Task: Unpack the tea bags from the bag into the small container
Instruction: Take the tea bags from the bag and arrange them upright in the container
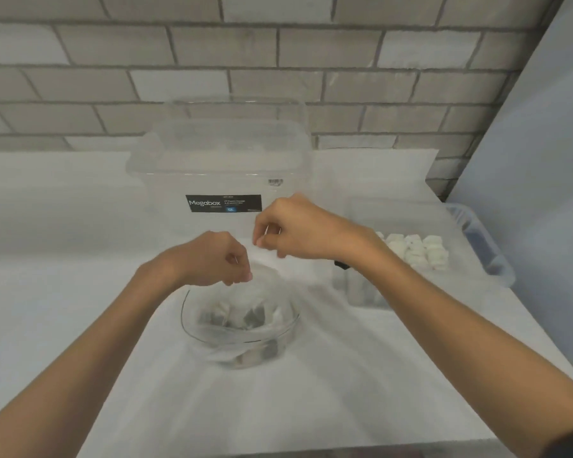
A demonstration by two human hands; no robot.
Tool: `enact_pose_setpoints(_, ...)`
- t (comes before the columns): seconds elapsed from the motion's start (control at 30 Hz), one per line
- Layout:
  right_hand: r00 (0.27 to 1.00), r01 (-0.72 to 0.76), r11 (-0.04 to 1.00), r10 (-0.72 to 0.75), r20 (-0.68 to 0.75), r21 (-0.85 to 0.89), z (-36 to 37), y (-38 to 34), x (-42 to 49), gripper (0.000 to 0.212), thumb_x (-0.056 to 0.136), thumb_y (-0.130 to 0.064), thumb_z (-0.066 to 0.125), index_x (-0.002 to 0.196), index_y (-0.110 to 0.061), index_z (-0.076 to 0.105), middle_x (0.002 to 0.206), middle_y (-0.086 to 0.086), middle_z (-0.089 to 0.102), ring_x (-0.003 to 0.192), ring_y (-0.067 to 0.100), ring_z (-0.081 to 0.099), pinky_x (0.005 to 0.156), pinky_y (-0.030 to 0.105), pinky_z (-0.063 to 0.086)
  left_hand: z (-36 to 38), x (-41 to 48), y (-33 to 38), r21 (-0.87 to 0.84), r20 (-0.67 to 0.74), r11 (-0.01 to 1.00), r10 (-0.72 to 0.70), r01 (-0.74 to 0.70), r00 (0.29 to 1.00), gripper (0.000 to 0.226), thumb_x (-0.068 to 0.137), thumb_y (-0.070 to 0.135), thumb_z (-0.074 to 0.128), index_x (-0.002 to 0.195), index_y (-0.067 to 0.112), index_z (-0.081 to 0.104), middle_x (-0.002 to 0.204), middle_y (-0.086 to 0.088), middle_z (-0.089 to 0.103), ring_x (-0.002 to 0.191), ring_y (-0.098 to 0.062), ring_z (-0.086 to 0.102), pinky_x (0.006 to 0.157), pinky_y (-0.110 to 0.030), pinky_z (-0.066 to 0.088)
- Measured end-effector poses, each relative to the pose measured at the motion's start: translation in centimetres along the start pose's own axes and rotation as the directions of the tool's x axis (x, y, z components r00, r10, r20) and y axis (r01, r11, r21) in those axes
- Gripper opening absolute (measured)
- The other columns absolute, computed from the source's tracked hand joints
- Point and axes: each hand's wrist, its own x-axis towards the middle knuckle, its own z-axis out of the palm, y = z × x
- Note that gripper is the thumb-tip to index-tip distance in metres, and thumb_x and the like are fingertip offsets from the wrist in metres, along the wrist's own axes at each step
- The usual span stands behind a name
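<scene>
Tea bags (245, 317) in a clear plastic bag (268, 287), low in the small round container (184, 309)

Light, soft, easily torn. The limp, slippery film is best taken at its top edge, where the left hand (219, 259) and right hand (293, 229) each pinch it with curled fingers. Behind stands a clear box (219, 153), labelled "Megabox".

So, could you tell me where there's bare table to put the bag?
Widest free patch: table left of the small container and Megabox box. The strip nearer than the container is bare too. The right is crowded: clear tub, tray of rolls.
</scene>
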Motion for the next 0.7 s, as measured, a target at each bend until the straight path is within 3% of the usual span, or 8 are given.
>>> enact_pose_setpoints(0.13,0.976,-0.067,0.997,0.058,0.211,0.036,5.8,-0.8,1.7,0.023,0.089,-0.001,0.047,0.084,-0.009,0.067,0.074,0.003,0.06,0.073,0.023,0.071,0.054,0.021,0.052,2.7,0.8,-3.8,0.12,-0.045,0.99,-0.072,0.077,0.996,0.019,0.084,0.006,0.058,0.085,0.019,0.071,0.085,0.0,0.07,0.087,-0.021,0.067,0.078,-0.032,0.055)
enact_pose_setpoints(0.27,0.941,-0.119,0.971,0.176,0.287,-0.206,10.0,0.1,2.6,0.028,0.09,0.004,0.046,0.11,-0.003,0.064,0.113,0.013,0.053,0.092,0.03,0.061,0.069,0.034,0.047,5.2,1.3,-5.6,0.216,-0.138,0.972,-0.064,0.093,0.988,0.027,0.084,0.005,0.055,0.095,0.023,0.071,0.103,0.0,0.066,0.093,-0.021,0.065,0.083,-0.032,0.053)
enact_pose_setpoints(0.33,0.924,-0.104,0.947,0.205,0.321,-0.305,11.3,0.8,2.7,0.028,0.088,0.005,0.048,0.11,-0.004,0.064,0.117,0.013,0.054,0.091,0.028,0.058,0.072,0.034,0.046,6.0,1.2,-5.7,0.243,-0.163,0.966,-0.052,0.091,0.985,0.027,0.085,0.008,0.054,0.098,0.026,0.069,0.108,0.0,0.064,0.094,-0.02,0.064,0.083,-0.031,0.052)
enact_pose_setpoints(0.5,0.938,-0.046,0.914,0.179,0.299,-0.402,12.3,1.7,2.8,0.019,0.088,0.001,0.051,0.101,-0.003,0.064,0.111,0.013,0.054,0.079,0.027,0.052,0.066,0.031,0.039,7.0,1.2,-5.8,0.241,-0.186,0.967,-0.041,0.086,0.982,0.029,0.083,0.008,0.058,0.103,0.027,0.066,0.109,0.006,0.064,0.097,-0.018,0.062,0.076,-0.026,0.047)
enact_pose_setpoints(0.63,0.951,-0.111,0.935,0.198,0.238,-0.336,12.4,2.4,2.6,0.011,0.092,-0.008,0.048,0.101,-0.011,0.055,0.117,0.016,0.052,0.083,0.024,0.045,0.062,0.035,0.038,7.2,1.0,-5.9,0.2,-0.206,0.977,-0.032,0.074,0.978,0.028,0.083,0.01,0.059,0.103,0.028,0.066,0.106,0.009,0.065,0.092,-0.015,0.061,0.072,-0.024,0.043)
enact_pose_setpoints(0.7,0.953,-0.145,0.95,0.209,0.219,-0.277,12.2,2.4,2.7,0.007,0.085,-0.009,0.048,0.092,-0.012,0.047,0.103,0.016,0.058,0.079,0.027,0.05,0.058,0.032,0.035,7.2,0.8,-6.1,0.146,-0.219,0.988,-0.025,0.058,0.976,0.025,0.084,0.011,0.06,0.102,0.027,0.067,0.104,0.01,0.065,0.086,-0.012,0.058,0.07,-0.023,0.041)
